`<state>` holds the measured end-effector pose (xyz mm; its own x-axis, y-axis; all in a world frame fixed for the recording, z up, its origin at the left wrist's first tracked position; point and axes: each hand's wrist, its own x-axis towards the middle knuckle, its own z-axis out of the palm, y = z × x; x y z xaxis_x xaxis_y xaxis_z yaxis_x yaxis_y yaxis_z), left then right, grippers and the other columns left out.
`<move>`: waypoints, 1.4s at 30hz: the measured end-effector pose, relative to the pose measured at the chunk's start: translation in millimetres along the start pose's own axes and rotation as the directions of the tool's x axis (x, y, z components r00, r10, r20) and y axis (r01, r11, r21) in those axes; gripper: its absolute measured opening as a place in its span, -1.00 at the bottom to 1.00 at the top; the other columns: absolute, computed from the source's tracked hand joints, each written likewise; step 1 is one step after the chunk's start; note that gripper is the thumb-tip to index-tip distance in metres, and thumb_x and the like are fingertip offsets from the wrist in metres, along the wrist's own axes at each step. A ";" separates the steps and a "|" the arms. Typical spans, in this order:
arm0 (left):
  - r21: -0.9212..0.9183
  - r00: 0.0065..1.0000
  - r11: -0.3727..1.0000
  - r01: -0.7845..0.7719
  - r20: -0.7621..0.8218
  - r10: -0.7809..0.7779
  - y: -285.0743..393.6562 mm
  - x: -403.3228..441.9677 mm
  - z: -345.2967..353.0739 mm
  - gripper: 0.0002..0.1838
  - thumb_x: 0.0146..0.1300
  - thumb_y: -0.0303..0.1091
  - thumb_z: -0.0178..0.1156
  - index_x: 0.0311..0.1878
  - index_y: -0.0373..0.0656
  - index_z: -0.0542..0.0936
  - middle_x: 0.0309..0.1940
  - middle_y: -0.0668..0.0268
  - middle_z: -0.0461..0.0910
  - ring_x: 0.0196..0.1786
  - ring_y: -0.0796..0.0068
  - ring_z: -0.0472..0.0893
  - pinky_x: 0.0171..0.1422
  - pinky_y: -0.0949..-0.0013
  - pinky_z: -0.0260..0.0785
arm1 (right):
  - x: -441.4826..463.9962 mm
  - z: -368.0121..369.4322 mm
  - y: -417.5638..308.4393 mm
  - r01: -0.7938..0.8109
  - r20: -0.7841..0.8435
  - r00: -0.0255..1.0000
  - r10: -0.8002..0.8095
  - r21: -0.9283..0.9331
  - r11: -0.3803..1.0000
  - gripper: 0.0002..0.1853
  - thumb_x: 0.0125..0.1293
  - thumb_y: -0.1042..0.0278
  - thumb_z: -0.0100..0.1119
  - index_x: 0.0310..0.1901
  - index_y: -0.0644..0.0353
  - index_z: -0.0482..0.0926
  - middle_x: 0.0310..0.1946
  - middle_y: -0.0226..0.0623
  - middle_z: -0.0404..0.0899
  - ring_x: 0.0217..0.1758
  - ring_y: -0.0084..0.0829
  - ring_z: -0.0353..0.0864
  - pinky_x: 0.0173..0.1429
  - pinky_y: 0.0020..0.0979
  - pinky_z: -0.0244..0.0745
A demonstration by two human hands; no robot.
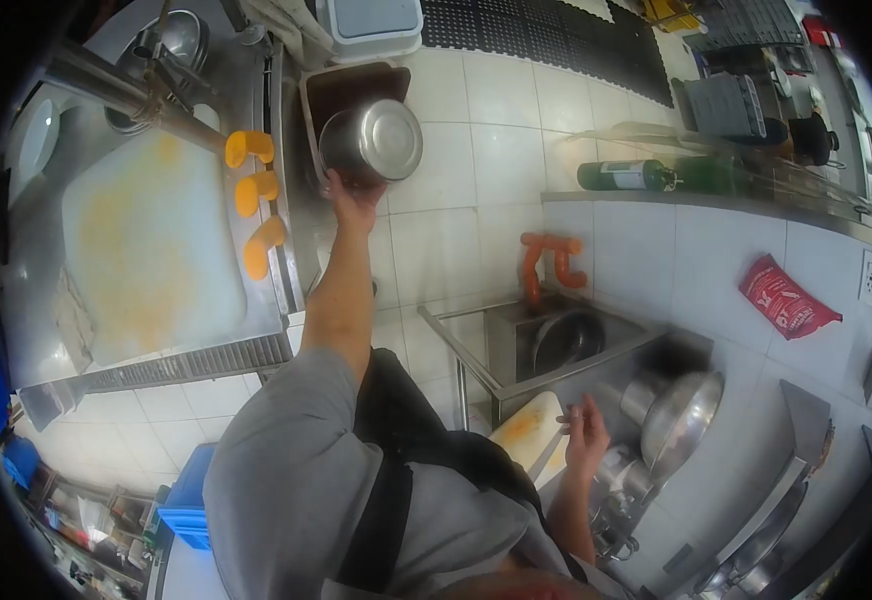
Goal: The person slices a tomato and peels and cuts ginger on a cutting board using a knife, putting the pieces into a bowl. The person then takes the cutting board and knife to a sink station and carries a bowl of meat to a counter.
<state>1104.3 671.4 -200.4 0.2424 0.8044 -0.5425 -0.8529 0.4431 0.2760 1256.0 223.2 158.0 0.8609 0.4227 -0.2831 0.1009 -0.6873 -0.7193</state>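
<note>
My left hand (354, 203) is stretched far forward, its fingers against the near side of a round metal pot (392, 140). The pot is tilted above a dark brown tub (318, 100). On the right, my right hand (585, 436) is closed around what looks like a knife (546, 460), its thin blade pointing down and left. Under the blade, a white cutting board (528, 428) with orange stains leans by the sink. The part of the knife inside my hand is hidden.
On the left, a steel table (31, 345) carries a large stained board (146, 240) and orange pieces (258, 190). The sink (506, 350) holds a dark pan (568, 342). Metal bowls (683, 425) stand at right. A green bottle (626, 175) lies on a ledge; a blue bin (191, 500) is lower left.
</note>
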 end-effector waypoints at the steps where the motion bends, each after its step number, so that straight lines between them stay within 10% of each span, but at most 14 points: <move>1: -0.023 0.998 1.000 -0.003 0.059 0.005 -2.9 2.3 -1.3 -0.34 0.30 0.27 0.09 0.23 -0.05 0.33 0.16 0.20 0.38 0.24 0.08 0.48 0.15 -0.06 0.57 | -0.3 -1.2 2.1 0.018 0.027 1.000 -0.017 -0.049 0.999 -0.61 0.40 0.35 0.12 0.20 0.33 0.48 -0.19 -0.18 0.67 -0.29 -0.44 0.71 -0.29 -0.51 0.56; 8: -0.019 0.991 0.998 -0.053 0.123 0.055 5.7 7.1 -3.0 -0.12 0.20 0.31 0.19 0.42 -0.02 0.14 0.39 0.20 0.17 0.43 0.06 0.24 0.31 -0.20 0.41 | -14.1 -4.2 13.7 -0.067 0.035 0.997 0.071 -0.107 0.992 -0.59 0.40 0.39 0.17 0.21 0.40 0.45 -0.22 -0.21 0.66 -0.30 -0.46 0.69 -0.31 -0.54 0.52; 19: 0.048 0.997 0.998 -0.047 0.060 0.045 9.0 0.7 -3.7 -0.16 0.26 0.25 0.18 0.45 0.07 0.10 0.42 0.25 0.15 0.30 0.01 0.38 0.27 -0.16 0.45 | -43.0 -4.8 24.5 -0.056 0.025 0.998 0.056 0.014 0.998 -0.62 0.37 0.43 0.10 0.20 0.33 0.48 -0.17 -0.20 0.65 -0.29 -0.43 0.70 -0.28 -0.51 0.56; 22: 0.222 0.999 0.974 0.038 -0.043 -0.029 4.5 -27.0 15.8 -0.24 0.27 0.20 0.20 0.34 -0.16 0.33 0.23 0.20 0.45 0.25 0.20 0.47 0.31 0.03 0.38 | -64.2 -10.2 27.2 -0.082 0.029 0.996 0.081 0.022 0.996 -0.59 0.41 0.40 0.13 0.22 0.39 0.45 -0.20 -0.19 0.64 -0.29 -0.45 0.69 -0.29 -0.53 0.54; 26: 0.761 0.975 0.624 -0.177 0.223 0.004 0.3 -53.2 19.2 -0.59 0.20 -0.01 0.36 -0.18 -0.21 0.63 0.05 0.25 0.58 0.12 0.31 0.56 0.17 0.18 0.46 | -93.7 -25.5 51.3 -0.044 0.029 0.999 0.043 0.055 0.998 -0.61 0.41 0.41 0.12 0.23 0.35 0.46 -0.20 -0.19 0.65 -0.29 -0.46 0.69 -0.26 -0.51 0.53; 28: 0.889 0.887 0.136 -0.438 0.452 -0.096 5.9 -133.8 63.7 -0.66 -0.02 -0.17 0.53 -0.36 -0.18 0.61 0.22 0.10 0.50 0.19 0.18 0.55 0.21 0.16 0.45 | -113.5 -37.6 54.3 -0.032 0.000 0.999 0.033 0.081 0.996 -0.62 0.40 0.43 0.11 0.22 0.32 0.48 -0.19 -0.19 0.65 -0.29 -0.46 0.68 -0.26 -0.51 0.54; 29: 0.879 0.873 0.120 -0.462 0.475 -0.113 4.6 -164.3 75.0 -0.66 -0.02 -0.17 0.53 -0.36 -0.18 0.61 0.22 0.10 0.50 0.19 0.18 0.55 0.21 0.16 0.45 | -124.3 -43.8 59.0 -0.011 -0.033 0.999 0.014 0.107 0.994 -0.62 0.40 0.44 0.11 0.22 0.31 0.49 -0.19 -0.20 0.66 -0.29 -0.46 0.68 -0.26 -0.50 0.54; 31: 0.496 0.540 -0.264 -0.827 0.832 -0.128 1.6 -228.2 85.1 -0.60 -0.22 -0.27 0.62 -0.38 -0.14 0.59 0.37 -0.06 0.32 0.27 0.00 0.50 0.26 0.16 0.43 | -153.1 -59.8 78.4 0.019 -0.096 0.995 -0.004 0.154 0.988 -0.62 0.40 0.44 0.12 0.21 0.32 0.49 -0.22 -0.22 0.66 -0.29 -0.47 0.68 -0.25 -0.50 0.55; 34: 0.272 0.297 -0.125 -0.954 0.918 -0.262 -1.5 -324.2 99.0 -0.59 -0.27 -0.24 0.64 -0.40 -0.11 0.60 0.46 -0.13 0.15 0.31 -0.11 0.45 0.26 0.15 0.44 | -207.1 -88.4 110.6 -0.043 -0.171 0.982 0.078 0.200 0.979 -0.64 0.41 0.43 0.12 0.21 0.32 0.50 -0.24 -0.26 0.65 -0.30 -0.49 0.67 -0.24 -0.51 0.55; 42: 0.188 0.021 0.339 -0.922 0.897 -0.441 -71.5 -535.6 108.6 -0.59 -0.26 -0.29 0.63 -0.44 -0.16 0.54 0.18 -0.02 0.50 0.14 0.06 0.59 0.11 0.25 0.48 | -306.3 -123.6 223.1 0.104 -0.351 0.935 -0.046 0.148 0.983 -0.60 0.33 0.43 0.24 0.19 0.28 0.52 -0.19 -0.25 0.69 -0.25 -0.53 0.67 -0.17 -0.47 0.60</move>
<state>1085.7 251.9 156.6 0.7958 0.1769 0.5791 -0.4259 -0.5163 0.7430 1076.5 -132.6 162.6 0.9756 0.2192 -0.0087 0.1149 -0.5442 -0.8310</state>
